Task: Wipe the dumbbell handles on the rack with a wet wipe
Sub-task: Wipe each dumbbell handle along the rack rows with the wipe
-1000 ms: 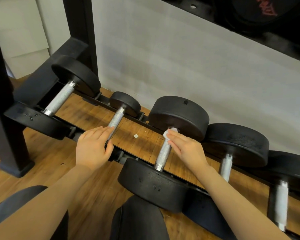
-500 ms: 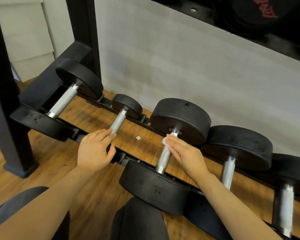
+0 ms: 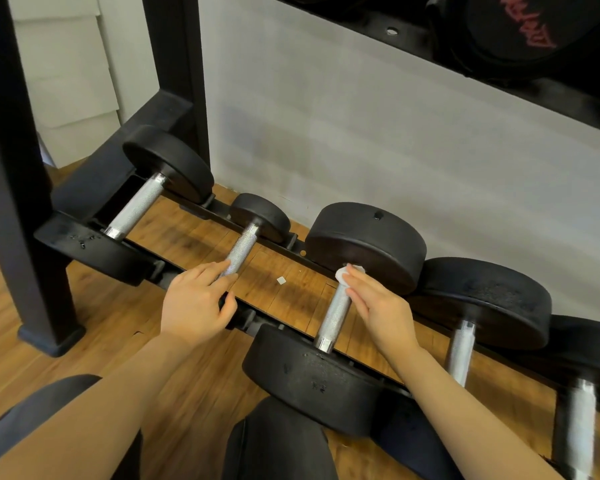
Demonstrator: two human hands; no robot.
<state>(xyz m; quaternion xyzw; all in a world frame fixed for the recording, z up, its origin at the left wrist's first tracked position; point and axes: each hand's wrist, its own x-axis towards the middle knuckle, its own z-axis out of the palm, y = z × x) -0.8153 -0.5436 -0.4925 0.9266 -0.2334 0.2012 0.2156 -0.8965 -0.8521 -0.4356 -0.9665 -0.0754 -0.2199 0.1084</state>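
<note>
Five dumbbells: lie side by side on the low black rack [image 3: 84,199], their knurled metal handles pointing from the near rail toward the wall.
Rack upright: a black post [image 3: 21,209] stands at the far left on the wooden floor [image 3: 101,327].
First dumbbell [image 3: 137,206]: leftmost, large black heads, handle bare and untouched.
Second dumbbell [image 3: 243,249]: the smallest one; its near end is hidden under the left hand.
Left hand [image 3: 194,306]: rests over the near end of the second dumbbell, fingers fairly straight along the handle, thumb low at the side; it braces more than it clasps, with nothing curled tight.
Paper scrap [image 3: 281,280]: a small white square lying on the floor between the second and third handles.
Third dumbbell [image 3: 333,317]: broad black heads, handle slanting up toward the far head.
Wet wipe [image 3: 347,273]: a small white wad at the far end of the third handle, just beside the far head, pressed against the metal.
Right hand [image 3: 378,313]: pinches the wet wipe at its fingertips against the right side of that handle.
Fourth dumbbell [image 3: 459,344]: to the right, handle untouched.
Fifth dumbbell [image 3: 575,427]: at the right edge, blurred.
Knees: dark-clad, low in the frame.
</note>
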